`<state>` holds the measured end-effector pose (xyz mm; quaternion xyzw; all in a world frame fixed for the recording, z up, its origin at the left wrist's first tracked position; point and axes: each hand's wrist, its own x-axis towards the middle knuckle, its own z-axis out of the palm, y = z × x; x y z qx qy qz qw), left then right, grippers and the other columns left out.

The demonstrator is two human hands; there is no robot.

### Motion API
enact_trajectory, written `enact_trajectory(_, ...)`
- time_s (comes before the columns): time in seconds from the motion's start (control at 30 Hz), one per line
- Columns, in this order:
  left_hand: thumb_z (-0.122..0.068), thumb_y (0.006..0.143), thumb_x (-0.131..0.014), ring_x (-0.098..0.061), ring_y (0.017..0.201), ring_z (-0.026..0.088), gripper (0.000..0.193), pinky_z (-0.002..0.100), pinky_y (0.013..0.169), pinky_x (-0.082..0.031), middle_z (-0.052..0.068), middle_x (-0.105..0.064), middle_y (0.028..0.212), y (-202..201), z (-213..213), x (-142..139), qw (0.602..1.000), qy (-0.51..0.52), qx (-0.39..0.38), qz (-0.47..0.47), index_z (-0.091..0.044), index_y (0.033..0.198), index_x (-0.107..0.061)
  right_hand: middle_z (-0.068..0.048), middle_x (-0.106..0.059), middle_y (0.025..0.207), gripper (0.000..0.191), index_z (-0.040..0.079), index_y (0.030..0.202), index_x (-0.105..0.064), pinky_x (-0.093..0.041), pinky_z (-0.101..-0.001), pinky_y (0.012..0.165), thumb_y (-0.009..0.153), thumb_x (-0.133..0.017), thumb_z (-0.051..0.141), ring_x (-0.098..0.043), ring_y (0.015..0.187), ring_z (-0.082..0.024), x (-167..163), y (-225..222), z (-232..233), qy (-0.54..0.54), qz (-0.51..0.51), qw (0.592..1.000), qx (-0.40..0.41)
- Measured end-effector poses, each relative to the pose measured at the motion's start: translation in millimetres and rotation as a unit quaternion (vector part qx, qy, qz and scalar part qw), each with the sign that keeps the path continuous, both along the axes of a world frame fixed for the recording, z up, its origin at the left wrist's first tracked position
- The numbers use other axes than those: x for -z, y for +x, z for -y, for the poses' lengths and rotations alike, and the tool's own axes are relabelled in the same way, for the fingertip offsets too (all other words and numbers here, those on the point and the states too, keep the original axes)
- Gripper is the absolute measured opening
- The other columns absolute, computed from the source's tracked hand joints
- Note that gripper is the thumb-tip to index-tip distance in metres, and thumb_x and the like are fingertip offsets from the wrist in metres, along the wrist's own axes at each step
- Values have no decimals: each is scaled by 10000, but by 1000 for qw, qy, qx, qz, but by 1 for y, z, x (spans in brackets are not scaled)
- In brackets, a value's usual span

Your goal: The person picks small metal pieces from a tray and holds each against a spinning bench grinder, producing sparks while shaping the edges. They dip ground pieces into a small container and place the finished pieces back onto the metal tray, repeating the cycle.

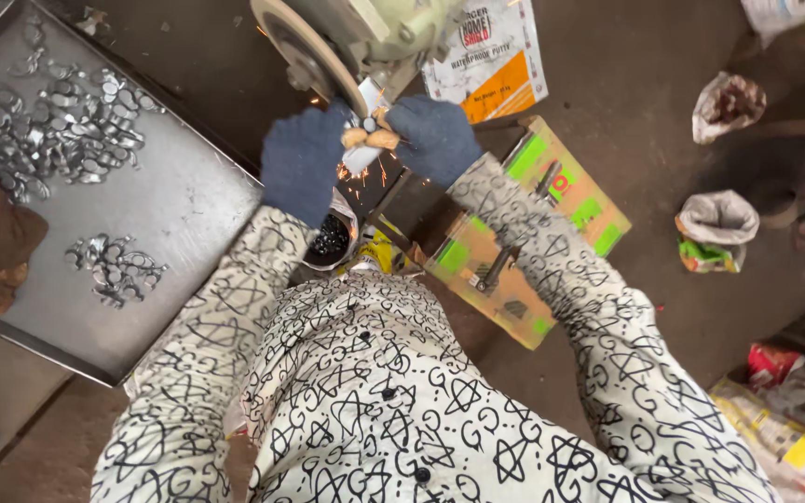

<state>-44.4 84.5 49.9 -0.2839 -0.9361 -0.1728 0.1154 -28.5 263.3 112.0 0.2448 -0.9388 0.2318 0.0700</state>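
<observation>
Between both gloved grips [370,140], metal piece [361,158].

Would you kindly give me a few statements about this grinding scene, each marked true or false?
1. Both hands, the left hand and the right hand, wear dark blue gloves. True.
2. Sparks fly where the metal piece meets the wheel. True.
3. The tray of small metal parts lies on the person's right. False: it lies on the person's left.
4. The hands are far apart, and only one holds the piece. False: they are close together, both at the piece.
5. A cardboard box with green patches lies under the right forearm. True.
</observation>
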Motion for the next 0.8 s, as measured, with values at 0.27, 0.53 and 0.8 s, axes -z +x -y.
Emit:
enact_trajectory(0.27, -348, 1023, -689, -663, 821, 320, 198, 469, 737, -486, 102, -672, 896, 18, 6, -7, 977, 155, 11, 144, -150, 1026, -680, -81, -639, 910, 256, 129, 1198, -700, -531, -404, 715, 949, -742, 173, -657, 826, -283, -4, -4, 17, -45, -11, 998, -39)
enact_trajectory(0.53, -485, 838, -757, -702, 960, 334, 615, 431, 862, -552, 180, -715, 1085, 65, 112, 21, 938, 239, -87, 234, -34, 1240, -641, -48, -622, 924, 313, 76, 1118, -558, -505, -266, 700, 988, -681, 333, -591, 801, -158, 85, 131, 88, -772, 480, 356, 217)
enact_trajectory(0.8, -189, 867, -743, -534, 1184, 434, 386, 520, 969, -470, 202, -571, 1312, 61, 199, 40, 895, -30, -402, 192, -89, 1222, -629, 22, -563, 839, 374, 39, 1202, -596, -469, -273, 657, 1012, -703, 344, -524, 759, -107, 89, 139, 111, -740, 494, 413, 195)
